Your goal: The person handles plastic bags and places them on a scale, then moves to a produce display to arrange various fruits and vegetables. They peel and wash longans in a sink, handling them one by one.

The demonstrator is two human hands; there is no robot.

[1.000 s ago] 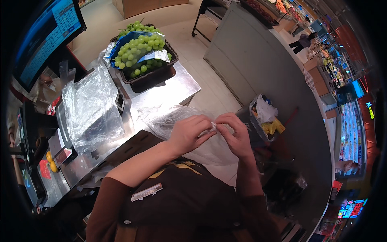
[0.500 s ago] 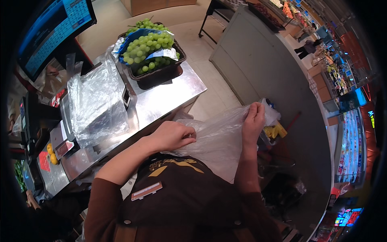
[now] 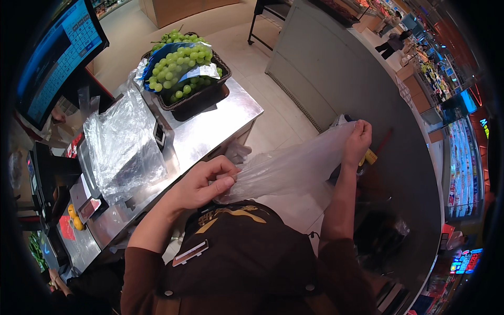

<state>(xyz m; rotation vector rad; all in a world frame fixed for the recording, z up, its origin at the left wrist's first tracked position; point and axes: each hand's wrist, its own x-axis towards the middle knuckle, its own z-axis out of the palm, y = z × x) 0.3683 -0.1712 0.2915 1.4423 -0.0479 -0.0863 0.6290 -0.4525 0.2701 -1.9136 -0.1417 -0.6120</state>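
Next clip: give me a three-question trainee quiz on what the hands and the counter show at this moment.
1. True or false: both hands grip the same clear plastic bag.
2. What sits in the dark basket on the steel counter?
A. bananas B. green grapes C. bread
3. Fill in: the right hand holds the bag's far end, the left hand pinches the end nearer the ____.

Key: 1 true; 2 B, green grapes; 3 counter.
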